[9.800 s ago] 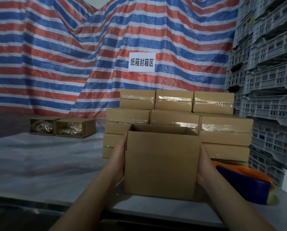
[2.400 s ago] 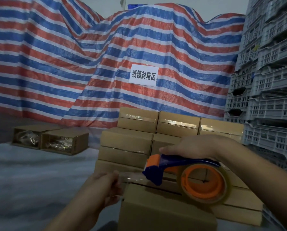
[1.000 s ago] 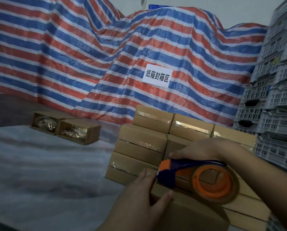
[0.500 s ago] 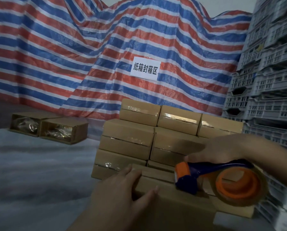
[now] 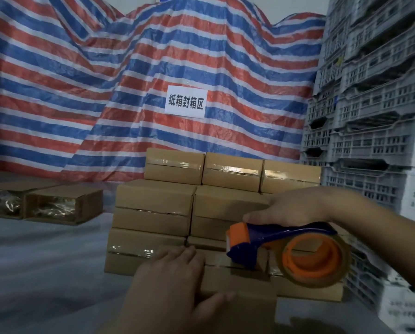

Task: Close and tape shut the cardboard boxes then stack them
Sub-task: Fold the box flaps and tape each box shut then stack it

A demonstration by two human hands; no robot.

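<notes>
Head view, the taping step in hand. Left hand lies flat on the near end of the cardboard box at the bottom centre of the frame, fingers straight and close together over the top, thumb spread down the near face; it appears to pin the closed flaps. Right hand is curled round the blue handle of the tape dispenser, whose orange head sits at or just above the box top while the tape roll hangs off the right side. Whether tape already bridges the seam under the head cannot be told. Risks, as judgement: if the flat hand eases off, the flaps may spring up and the strip land crooked or on one flap only; if the head is drawn off the line of the seam, the tape may miss it; a light box may slide on the grey table under the pull of the dispenser; the fingertips lie near the path of the head. Containers: behind the work stands a stack of sealed boxes, closed, with glossy tape over their seams, contents hidden. At left, well apart, two open boxes lie on their sides, each holding something shiny, seemingly plastic-wrapped, not identifiable. Grey plastic crates tower at right, contents unseen; a striped tarpaulin bearing a paper sign closes the background.
</notes>
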